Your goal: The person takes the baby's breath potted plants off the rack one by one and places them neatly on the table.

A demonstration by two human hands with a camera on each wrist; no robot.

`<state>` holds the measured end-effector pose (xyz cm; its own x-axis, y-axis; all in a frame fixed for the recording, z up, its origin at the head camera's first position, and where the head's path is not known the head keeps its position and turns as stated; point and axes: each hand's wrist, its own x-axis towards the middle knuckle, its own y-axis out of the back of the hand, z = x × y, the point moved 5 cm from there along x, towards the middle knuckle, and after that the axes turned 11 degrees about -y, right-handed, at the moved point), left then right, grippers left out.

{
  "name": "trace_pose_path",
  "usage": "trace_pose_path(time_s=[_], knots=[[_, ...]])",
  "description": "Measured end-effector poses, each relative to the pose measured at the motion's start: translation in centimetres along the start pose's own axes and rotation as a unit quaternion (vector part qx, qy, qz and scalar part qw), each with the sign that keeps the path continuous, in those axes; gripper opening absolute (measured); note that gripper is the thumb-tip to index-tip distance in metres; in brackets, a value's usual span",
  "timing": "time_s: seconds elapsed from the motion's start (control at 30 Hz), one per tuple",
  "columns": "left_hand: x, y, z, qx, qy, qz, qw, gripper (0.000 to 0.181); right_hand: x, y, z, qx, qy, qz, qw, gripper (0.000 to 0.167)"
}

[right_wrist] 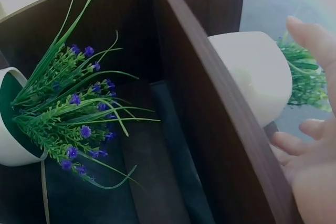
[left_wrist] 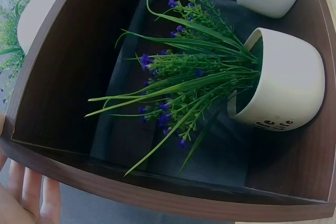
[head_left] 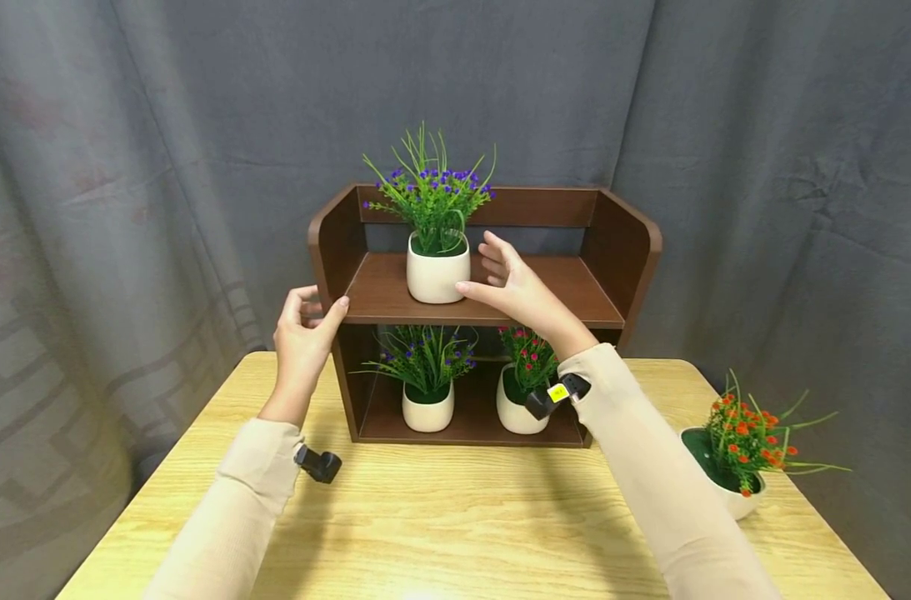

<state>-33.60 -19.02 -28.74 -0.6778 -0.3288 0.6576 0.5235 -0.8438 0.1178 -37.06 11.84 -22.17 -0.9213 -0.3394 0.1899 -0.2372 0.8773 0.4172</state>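
Observation:
On the upper board of a brown wooden shelf (head_left: 485, 313) stands a white pot (head_left: 437, 268) with purple flowers and long grass blades. My right hand (head_left: 511, 279) is just right of this pot, fingers spread and relaxed. Its thumb tip is by the pot's lower right side; whether it touches I cannot tell. My left hand (head_left: 305, 329) grips the shelf's left side panel, thumb at the front edge and fingers (left_wrist: 31, 190) on the outer face. In the right wrist view, the upper pot (right_wrist: 252, 74) shows beyond the board's edge, near my right hand.
The lower level holds a white pot with purple flowers (head_left: 428, 408) and one with red flowers (head_left: 521, 410), partly behind my right wrist. A pot of orange flowers (head_left: 740, 500) stands at the right of the wooden table (head_left: 425, 517). Grey curtains (head_left: 275, 100) hang behind.

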Motion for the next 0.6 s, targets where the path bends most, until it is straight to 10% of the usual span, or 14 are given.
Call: trace_pose_path(time_s=[0.6], knots=[[0.0, 0.1, 0.0, -0.005, 0.001, 0.002, 1.0000, 0.043, 3.0, -1.5, 0.1, 0.023, -0.054, -0.008, 0.9982, 0.112]])
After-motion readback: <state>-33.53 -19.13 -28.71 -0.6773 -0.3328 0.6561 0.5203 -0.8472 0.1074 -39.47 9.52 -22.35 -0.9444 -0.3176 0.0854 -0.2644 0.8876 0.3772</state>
